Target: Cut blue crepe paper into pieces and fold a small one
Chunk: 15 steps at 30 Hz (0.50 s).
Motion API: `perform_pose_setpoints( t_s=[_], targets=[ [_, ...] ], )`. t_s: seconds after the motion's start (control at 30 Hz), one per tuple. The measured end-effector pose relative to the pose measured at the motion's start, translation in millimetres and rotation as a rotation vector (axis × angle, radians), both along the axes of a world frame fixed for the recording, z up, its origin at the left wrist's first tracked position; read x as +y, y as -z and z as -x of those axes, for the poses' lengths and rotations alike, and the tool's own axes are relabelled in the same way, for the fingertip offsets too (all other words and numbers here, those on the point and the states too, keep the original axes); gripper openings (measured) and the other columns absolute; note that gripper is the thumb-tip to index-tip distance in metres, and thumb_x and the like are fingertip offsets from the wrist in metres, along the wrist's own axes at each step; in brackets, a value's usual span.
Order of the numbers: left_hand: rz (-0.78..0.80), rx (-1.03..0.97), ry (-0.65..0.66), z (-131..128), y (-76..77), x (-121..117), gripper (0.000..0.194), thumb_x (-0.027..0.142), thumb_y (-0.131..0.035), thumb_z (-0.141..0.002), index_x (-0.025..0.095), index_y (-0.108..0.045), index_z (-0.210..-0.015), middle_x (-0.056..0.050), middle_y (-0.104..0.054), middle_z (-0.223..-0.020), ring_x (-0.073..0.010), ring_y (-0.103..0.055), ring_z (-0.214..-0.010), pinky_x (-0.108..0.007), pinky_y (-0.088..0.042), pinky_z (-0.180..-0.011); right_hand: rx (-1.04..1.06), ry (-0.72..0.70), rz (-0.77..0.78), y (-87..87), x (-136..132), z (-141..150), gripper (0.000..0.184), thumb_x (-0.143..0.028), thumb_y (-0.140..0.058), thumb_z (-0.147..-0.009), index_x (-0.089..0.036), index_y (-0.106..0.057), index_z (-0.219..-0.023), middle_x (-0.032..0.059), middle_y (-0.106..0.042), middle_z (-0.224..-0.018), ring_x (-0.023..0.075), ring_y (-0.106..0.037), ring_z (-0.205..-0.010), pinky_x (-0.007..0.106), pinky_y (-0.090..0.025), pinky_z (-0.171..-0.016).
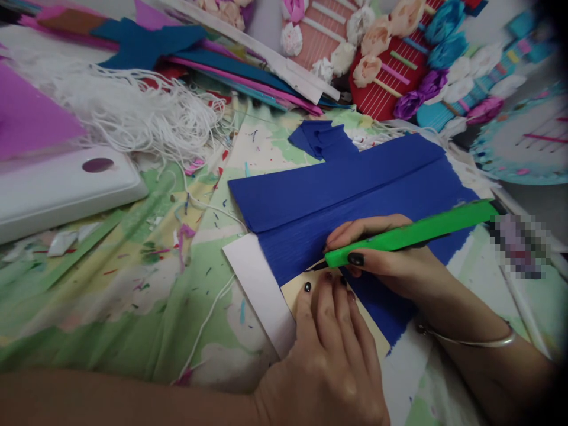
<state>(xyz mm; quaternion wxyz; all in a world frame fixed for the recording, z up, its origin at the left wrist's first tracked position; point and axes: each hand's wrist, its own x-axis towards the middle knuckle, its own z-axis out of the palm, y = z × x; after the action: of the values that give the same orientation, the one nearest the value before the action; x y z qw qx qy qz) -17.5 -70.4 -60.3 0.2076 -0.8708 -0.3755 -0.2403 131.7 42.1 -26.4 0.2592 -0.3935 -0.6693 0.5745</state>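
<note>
My right hand grips a bright green marker, its dark tip touching down by the upper edge of a small cream card. With fingers lying flat, my left hand presses that card onto a sheet of dark blue crepe paper. The blue sheet has folds across it and rough edges on the right. A strip of white paper sticks out at the left of the card and the blue sheet. Much of the card is hidden under my left hand.
White string lies in a tangled heap at the back left, near a white case. Coloured paper sheets are stacked behind. Decorated boards with paper flowers stand at the back right. Scraps litter the patterned cloth.
</note>
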Motion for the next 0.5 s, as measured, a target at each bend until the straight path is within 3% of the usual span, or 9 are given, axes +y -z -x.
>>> perform_pose_setpoints(
  t_s=[0.13,0.33,0.5],
  targets=[
    [-0.003,-0.004,0.000,-1.2,0.8,0.0,0.035,0.014,-0.046,-0.085,-0.008,-0.063,-0.106,-0.027,-0.068,-0.101,-0.0400,-0.066,-0.093,-0.047,-0.060,-0.069,0.014,-0.013,0.013,-0.9,-0.3,0.2,0.012,-0.022,-0.074,-0.071,-0.022,-0.075,-0.084,0.0039,-0.074,-0.085,0.0183,-0.068,-0.072,0.026,-0.055,-0.064],
    [-0.004,-0.016,-0.006,-0.1,1.6,0.2,0.034,0.014,-0.048,-0.084,-0.009,-0.063,-0.105,-0.028,-0.067,-0.101,-0.0428,-0.064,-0.095,-0.047,-0.060,-0.068,0.020,0.026,0.044,-0.3,1.5,-2.3,0.012,-0.023,-0.073,-0.072,-0.021,-0.075,-0.084,0.0046,-0.073,-0.086,0.0128,-0.062,-0.060,0.020,-0.050,-0.051],
    [-0.010,-0.011,0.003,0.1,0.6,-0.2,0.033,0.014,-0.048,-0.085,-0.008,-0.063,-0.105,-0.027,-0.068,-0.101,-0.0427,-0.065,-0.095,-0.047,-0.061,-0.068,0.008,0.006,-0.010,0.2,2.8,-2.6,0.012,-0.022,-0.074,-0.071,-0.022,-0.075,-0.084,0.0043,-0.073,-0.085,0.0160,-0.065,-0.068,0.023,-0.053,-0.059]
  ],
)
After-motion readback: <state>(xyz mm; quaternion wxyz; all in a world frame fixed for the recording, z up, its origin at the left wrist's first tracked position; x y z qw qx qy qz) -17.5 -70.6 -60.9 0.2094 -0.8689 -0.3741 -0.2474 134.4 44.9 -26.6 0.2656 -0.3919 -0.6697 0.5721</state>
